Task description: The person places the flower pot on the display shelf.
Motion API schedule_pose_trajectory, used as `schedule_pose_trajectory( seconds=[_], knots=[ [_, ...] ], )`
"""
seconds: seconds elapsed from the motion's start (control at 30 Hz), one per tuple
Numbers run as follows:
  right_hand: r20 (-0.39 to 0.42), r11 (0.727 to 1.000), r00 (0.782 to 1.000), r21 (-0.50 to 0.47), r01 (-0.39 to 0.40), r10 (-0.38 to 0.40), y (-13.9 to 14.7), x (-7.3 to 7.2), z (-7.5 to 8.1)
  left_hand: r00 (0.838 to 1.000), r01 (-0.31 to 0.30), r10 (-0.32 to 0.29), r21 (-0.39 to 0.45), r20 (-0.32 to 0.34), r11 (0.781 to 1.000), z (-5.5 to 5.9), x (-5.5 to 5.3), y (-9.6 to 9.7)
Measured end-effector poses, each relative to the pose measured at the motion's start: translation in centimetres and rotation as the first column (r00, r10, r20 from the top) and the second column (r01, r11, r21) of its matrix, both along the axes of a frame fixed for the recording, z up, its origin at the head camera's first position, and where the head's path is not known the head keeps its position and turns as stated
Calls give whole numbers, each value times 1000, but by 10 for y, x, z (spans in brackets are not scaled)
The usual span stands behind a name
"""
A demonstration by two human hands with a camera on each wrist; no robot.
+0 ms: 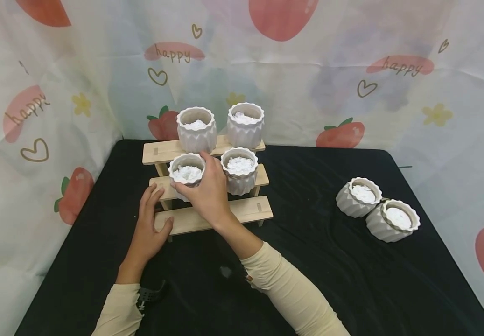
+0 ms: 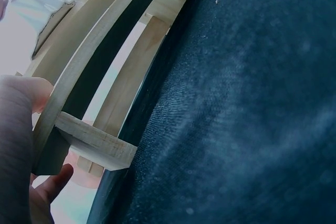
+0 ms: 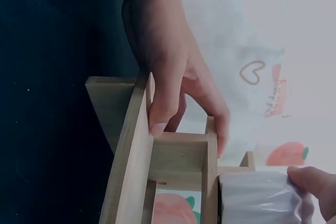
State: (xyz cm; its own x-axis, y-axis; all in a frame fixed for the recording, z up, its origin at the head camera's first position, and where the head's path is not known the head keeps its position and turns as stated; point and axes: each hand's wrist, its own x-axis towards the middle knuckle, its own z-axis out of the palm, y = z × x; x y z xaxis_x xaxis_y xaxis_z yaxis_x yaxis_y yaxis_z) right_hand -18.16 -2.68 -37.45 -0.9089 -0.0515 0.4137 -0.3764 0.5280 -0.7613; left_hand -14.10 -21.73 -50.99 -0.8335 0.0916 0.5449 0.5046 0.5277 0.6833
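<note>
A three-step wooden stand [image 1: 248, 210] carries several white fluted pots with white filling. My right hand [image 1: 210, 200] grips the left pot [image 3: 257, 198] on the middle step, thumb on its near side and fingers over the far rim. Beside it on that step stands another pot [image 1: 240, 183]. My left hand [image 1: 147, 238] holds the stand's left end, its thumb on the lowest step and its fingers reaching to the middle step. The left wrist view shows a thumb and a finger either side of a board [image 2: 76, 80]. Part of the gripped pot is hidden behind the right hand.
On the top step stand a left pot [image 1: 197, 139] and a right pot [image 1: 246, 134]. Two more pots, one farther back [image 1: 351, 205] and one nearer [image 1: 380, 228], sit close together at the right on the black-covered table [image 1: 309, 261]. A printed curtain [image 1: 292, 93] hangs behind.
</note>
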Motion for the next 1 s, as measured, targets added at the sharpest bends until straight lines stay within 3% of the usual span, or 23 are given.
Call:
schedule_pose_trajectory(
  seconds=[0.53, 1.0],
  knots=[
    [40, 996, 998, 72, -58, 55, -2, 3, 4, 1000, -2, 2, -5, 12, 1000, 0, 0, 0],
    [-43, 994, 997, 96, -60, 64, 7, 19, 15, 1000, -2, 2, -4, -5, 1000, -1, 0, 0]
  ],
)
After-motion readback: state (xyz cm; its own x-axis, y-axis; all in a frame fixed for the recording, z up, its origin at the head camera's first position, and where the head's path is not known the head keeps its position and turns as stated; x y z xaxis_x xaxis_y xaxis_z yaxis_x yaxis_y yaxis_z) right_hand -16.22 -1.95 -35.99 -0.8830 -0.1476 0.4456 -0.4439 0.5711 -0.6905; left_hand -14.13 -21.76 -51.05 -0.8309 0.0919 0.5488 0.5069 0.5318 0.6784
